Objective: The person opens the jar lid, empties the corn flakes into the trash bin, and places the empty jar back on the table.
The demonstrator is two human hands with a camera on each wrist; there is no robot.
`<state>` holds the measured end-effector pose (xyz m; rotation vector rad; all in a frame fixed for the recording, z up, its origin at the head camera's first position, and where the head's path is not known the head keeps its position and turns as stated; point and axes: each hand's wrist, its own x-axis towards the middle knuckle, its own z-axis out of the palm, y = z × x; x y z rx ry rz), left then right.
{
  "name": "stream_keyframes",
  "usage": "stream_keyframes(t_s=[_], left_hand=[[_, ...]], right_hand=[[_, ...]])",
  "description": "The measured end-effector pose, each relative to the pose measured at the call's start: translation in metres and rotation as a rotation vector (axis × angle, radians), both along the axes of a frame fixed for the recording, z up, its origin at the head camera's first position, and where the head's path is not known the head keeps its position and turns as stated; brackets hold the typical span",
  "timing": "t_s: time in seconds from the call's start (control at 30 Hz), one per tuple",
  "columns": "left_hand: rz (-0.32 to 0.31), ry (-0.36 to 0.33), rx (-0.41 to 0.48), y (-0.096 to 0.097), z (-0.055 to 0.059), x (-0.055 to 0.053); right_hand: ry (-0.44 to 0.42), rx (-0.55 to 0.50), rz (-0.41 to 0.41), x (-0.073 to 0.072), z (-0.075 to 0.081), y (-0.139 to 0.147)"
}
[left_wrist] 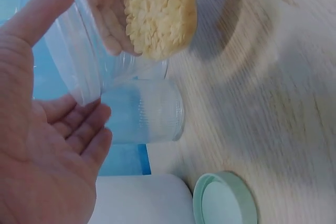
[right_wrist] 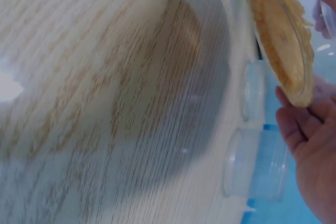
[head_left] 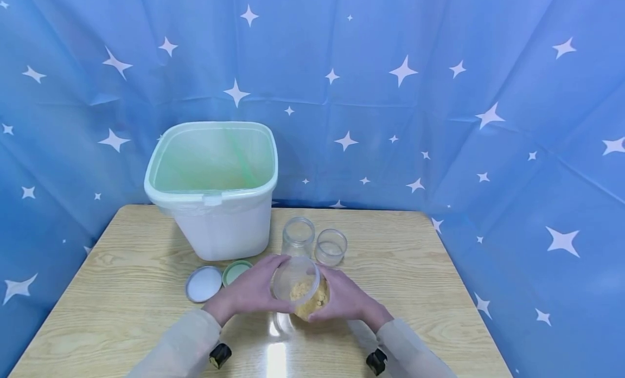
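Between both hands is a clear jar [head_left: 279, 284] with pale yellow flakes [left_wrist: 160, 17] in its bottom, raised over the table. My left hand [head_left: 256, 286] grips the jar's translucent round top; in the left wrist view its thumb and fingers lie around that edge. Whether this is a lid or the jar's own mouth I cannot tell. My right hand [head_left: 344, 294] holds the other side of the jar lower down, by the flakes. In the right wrist view the jar's underside [right_wrist: 283, 40] shows, with fingers against its edge.
Behind the hands stand a taller clear jar [head_left: 298, 234] and a shorter clear jar [head_left: 331, 247]. A white lid [head_left: 203, 284] and a green-rimmed lid [head_left: 236, 272] lie left of them. A lined white bin [head_left: 219, 229] stands at the table's back left, before a blue star-patterned curtain [head_left: 371, 47].
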<state>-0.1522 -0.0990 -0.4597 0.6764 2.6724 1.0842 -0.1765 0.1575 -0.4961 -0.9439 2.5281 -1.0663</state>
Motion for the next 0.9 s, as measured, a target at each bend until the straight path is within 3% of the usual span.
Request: stream_keyframes(t_s=[0.2, 0.3, 0.4, 0.57, 0.73, 0.9], left_hand=[[0.178, -0.003, 0.008, 0.014, -0.005, 0.005], [0.212, -0.030, 0.018, 0.018, -0.005, 0.007], [0.170, -0.053, 0.054, 0.016, -0.003, 0.008], [0.042, -0.077, 0.141, 0.004, 0.005, 0.000], [-0.067, -0.102, 0.113, -0.004, 0.010, -0.006], [-0.084, -0.082, 0.092, -0.002, 0.010, -0.008]], right_hand=[[0.031, 0.011, -0.054, 0.000, -0.001, -0.002], [0.025, 0.022, -0.078, 0.000, -0.002, -0.002], [0.019, 0.032, -0.085, -0.001, -0.002, -0.002], [0.015, 0.042, -0.068, -0.002, 0.000, -0.001], [0.010, 0.024, -0.022, -0.002, 0.002, -0.002], [0.011, 0.022, -0.005, -0.002, 0.001, -0.002]])
